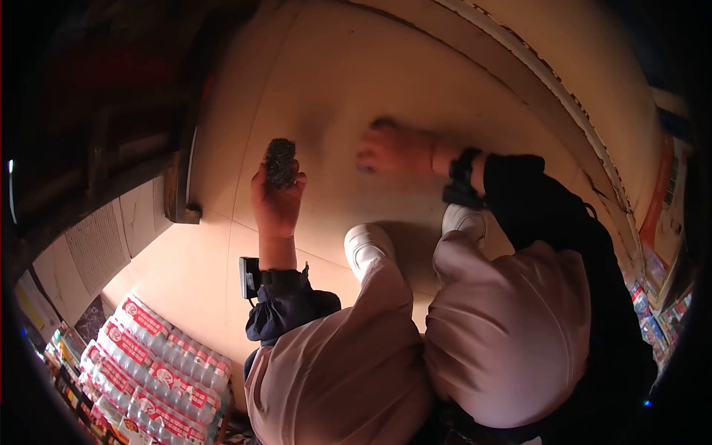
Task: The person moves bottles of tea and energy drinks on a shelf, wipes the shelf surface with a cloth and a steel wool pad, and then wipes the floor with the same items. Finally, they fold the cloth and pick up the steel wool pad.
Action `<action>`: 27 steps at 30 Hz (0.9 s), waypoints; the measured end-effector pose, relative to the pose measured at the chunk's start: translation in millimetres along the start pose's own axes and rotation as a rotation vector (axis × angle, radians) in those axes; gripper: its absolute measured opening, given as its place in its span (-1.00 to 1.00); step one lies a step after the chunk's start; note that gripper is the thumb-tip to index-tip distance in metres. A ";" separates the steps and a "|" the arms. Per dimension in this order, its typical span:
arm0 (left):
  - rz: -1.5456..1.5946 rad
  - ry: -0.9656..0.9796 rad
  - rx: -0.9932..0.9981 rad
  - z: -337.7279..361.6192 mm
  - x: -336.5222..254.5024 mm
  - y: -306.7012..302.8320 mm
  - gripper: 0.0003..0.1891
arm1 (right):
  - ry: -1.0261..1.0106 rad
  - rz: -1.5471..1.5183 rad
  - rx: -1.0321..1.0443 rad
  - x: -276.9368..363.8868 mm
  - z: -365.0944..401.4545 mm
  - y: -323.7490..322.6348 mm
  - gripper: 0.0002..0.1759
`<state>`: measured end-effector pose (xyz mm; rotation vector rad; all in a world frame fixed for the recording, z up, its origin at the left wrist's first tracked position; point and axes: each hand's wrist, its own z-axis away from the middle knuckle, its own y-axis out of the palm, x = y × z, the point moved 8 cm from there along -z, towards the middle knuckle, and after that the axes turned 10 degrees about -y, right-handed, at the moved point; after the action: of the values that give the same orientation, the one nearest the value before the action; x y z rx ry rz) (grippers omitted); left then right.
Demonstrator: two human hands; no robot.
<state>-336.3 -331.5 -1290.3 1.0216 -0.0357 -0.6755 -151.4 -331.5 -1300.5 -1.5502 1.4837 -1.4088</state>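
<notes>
A dark grey steel wool scrubber [280, 162] is in my left hand [277, 199], held up above the beige tiled floor [311, 81] with the fingers wrapped round its lower part. To the right, my right hand [393, 147] is low over the floor and blurred by motion. Its fingers look curled in, and a dark patch shows at its upper edge. What it holds, if anything, I cannot make out. Dark bands with small boxes sit on both wrists.
Shrink-wrapped bottle packs [152, 371] with red labels are stacked at lower left. A dark wooden furniture leg [178, 185] stands at left. My white shoes [368, 248] rest on the floor. A chipped pale edge [549, 70] curves along the upper right.
</notes>
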 end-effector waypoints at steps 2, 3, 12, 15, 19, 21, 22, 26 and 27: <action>0.001 0.033 -0.022 12.6 -10.0 -5.8 -0.60 | 0.090 0.045 -0.105 -57.2 -16.4 -16.8 -0.79; -0.002 0.055 -0.034 18.9 -14.7 -9.3 -0.61 | 0.192 0.098 -0.210 -86.4 -20.9 -27.8 -0.77; 0.010 0.106 -0.133 50.2 -23.2 -33.7 -0.64 | -0.119 -0.294 0.051 47.8 -41.4 40.4 -0.81; 0.039 0.126 -0.133 52.2 -23.8 -30.4 -0.62 | -0.161 -0.233 0.105 56.7 -43.2 35.1 -0.83; 0.022 0.109 -0.132 52.7 -20.0 -31.3 -0.62 | 0.106 -0.115 -0.191 -50.9 -54.5 15.7 -0.81; 0.054 0.091 -0.103 51.3 -17.6 -32.8 -0.62 | 0.388 0.068 -0.266 -114.5 -52.8 -20.6 -0.73; 0.052 0.092 -0.106 52.0 -18.1 -33.7 -0.62 | 0.464 0.064 -0.312 -138.3 -50.4 -26.7 -0.72; 0.012 0.090 -0.133 53.8 -20.1 -34.7 -0.65 | 0.456 0.100 -0.370 -135.7 -60.4 -16.6 -0.81; 0.026 0.094 -0.127 53.8 -21.1 -33.5 -0.65 | 0.384 0.050 -0.344 -111.8 -68.4 -3.8 -0.85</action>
<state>-387.8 -373.1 -1282.1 0.9282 0.0752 -0.5981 -194.4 -208.1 -1310.6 -1.4761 2.0705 -1.5447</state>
